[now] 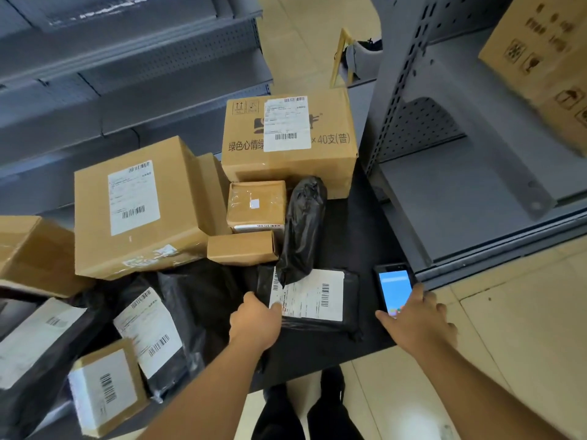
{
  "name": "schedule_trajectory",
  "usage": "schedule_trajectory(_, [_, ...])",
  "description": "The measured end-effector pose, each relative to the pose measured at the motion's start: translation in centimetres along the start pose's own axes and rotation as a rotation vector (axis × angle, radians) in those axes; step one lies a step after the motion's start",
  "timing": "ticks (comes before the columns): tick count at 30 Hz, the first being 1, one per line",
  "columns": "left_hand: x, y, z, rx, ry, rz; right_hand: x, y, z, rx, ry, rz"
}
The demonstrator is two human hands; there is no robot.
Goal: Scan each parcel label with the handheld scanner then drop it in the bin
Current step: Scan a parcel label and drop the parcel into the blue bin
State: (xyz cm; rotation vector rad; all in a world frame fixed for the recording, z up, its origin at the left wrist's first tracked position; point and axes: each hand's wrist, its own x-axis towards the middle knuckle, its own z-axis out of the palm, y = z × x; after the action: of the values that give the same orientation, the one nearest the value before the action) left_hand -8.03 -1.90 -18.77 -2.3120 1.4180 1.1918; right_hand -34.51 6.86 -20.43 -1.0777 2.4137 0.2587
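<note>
A flat black bag parcel (317, 300) with a white barcode label lies on the dark table (355, 236), and my left hand (255, 322) grips its left edge. A rolled black bag (301, 227) leans on that parcel's top. The handheld scanner (394, 289), screen lit blue, lies on the table's right edge. My right hand (416, 322) rests over its lower end with fingers spread. Several labelled cardboard boxes stand behind: a large one (139, 208) at the left and another (289, 138) with printed characters at the back.
More black bag parcels (152, 331) and a small labelled box (104, 389) lie at the left front. Grey metal shelving (444, 147) rises to the right, holding a cardboard box (540, 49). More grey shelves stand behind the table. My legs show below the table's front edge.
</note>
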Motion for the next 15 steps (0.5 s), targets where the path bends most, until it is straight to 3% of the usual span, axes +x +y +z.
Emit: schedule_trajectory(15, [0.2,0.8,2.2,-0.009,-0.046,-0.073,2.0,-0.2,2.4,0.121,-0.031,0.065])
